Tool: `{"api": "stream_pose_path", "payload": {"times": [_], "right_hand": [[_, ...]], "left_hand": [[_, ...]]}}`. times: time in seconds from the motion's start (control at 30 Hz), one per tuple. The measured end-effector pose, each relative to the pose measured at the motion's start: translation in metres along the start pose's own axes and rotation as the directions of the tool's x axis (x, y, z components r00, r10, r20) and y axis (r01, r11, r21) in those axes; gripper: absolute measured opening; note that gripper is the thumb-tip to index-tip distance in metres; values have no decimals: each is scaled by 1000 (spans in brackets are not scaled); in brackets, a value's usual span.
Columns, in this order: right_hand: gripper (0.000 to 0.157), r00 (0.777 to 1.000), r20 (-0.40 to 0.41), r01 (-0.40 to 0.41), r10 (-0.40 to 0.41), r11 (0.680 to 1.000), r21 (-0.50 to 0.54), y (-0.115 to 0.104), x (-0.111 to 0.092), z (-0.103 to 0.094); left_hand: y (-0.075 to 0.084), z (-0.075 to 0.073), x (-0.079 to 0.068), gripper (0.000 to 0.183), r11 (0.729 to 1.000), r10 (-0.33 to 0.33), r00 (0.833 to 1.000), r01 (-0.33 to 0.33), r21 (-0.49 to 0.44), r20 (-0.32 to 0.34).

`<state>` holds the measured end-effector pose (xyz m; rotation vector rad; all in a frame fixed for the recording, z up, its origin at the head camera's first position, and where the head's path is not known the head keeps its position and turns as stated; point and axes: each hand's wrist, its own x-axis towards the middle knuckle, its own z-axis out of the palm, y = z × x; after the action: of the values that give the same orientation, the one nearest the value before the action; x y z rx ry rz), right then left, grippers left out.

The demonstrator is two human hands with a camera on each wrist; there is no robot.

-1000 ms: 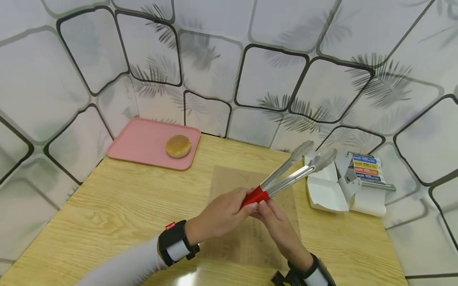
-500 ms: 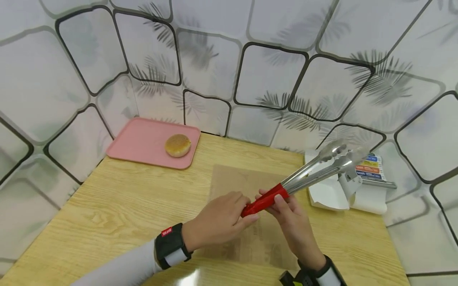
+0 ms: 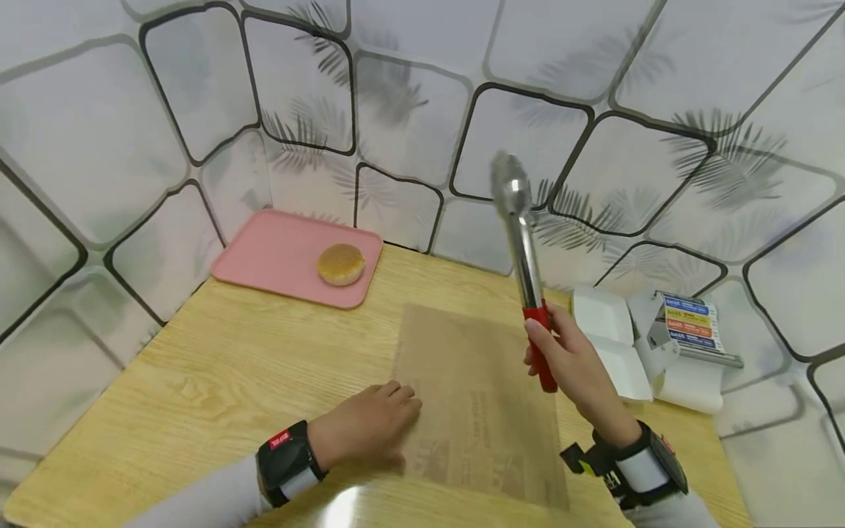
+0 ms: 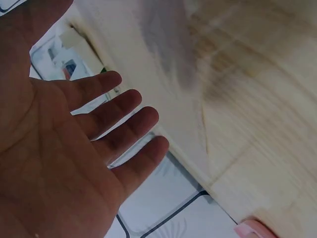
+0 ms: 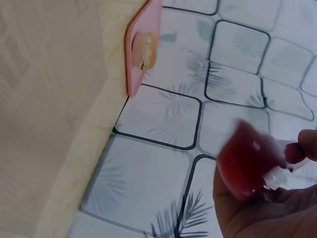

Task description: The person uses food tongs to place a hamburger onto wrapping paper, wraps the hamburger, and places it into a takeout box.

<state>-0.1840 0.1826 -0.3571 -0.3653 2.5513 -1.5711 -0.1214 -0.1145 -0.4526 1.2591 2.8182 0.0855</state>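
My right hand grips a pair of metal tongs by the red handles, tips pointing up and away, raised over the right side of a brown paper sheet. In the right wrist view the red handle shows blurred between thumb and fingers. My left hand is at the paper's left edge, holding nothing. The left wrist view shows its palm with fingers nearly straight and spread. A burger bun sits on the right part of a pink tray at the back left.
A white open takeaway box lies at the right, with a dispenser bearing a roll of coloured labels beside it. A patterned wall closes off the table's back and sides. The wooden table extends to the left.
The left hand has let go of the tongs and moved down and left to the paper's edge. The right hand has moved right, and the tongs have swung upright with their arms together.
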Motion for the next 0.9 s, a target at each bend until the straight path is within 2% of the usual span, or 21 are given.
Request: {"api": "stream_pose_path", "payload": {"times": [0.03,0.1,0.23,0.33,0.43,0.53,0.67,0.9], "right_hand": [[42,1000,5,11,-11,997,-77,-1,8,0],[45,999,19,49,-46,971,-233,0,24,4],[51,988,91,155,-127,871,-466,6,57,24],[51,978,167,197,-122,801,-565,12,80,43],[50,968,230,231,-101,717,-657,16,99,62],[50,961,266,251,-79,656,-712,19,113,75],[52,966,256,222,-37,628,-746,19,120,80],[51,970,242,196,-2,593,-781,15,122,71]], "left_hand": [[2,2,1,76,1000,7,1000,-7,-4,-6],[6,7,3,77,1000,19,1000,-19,2,-13],[12,18,8,77,999,10,1000,-10,47,1],[16,23,10,77,998,-16,1000,15,68,18],[21,28,13,78,992,-19,1000,20,124,-10],[27,31,16,80,982,-6,999,14,187,-46],[35,31,24,84,976,18,999,-9,218,-38],[46,24,33,82,971,48,999,-44,236,-13]]}}
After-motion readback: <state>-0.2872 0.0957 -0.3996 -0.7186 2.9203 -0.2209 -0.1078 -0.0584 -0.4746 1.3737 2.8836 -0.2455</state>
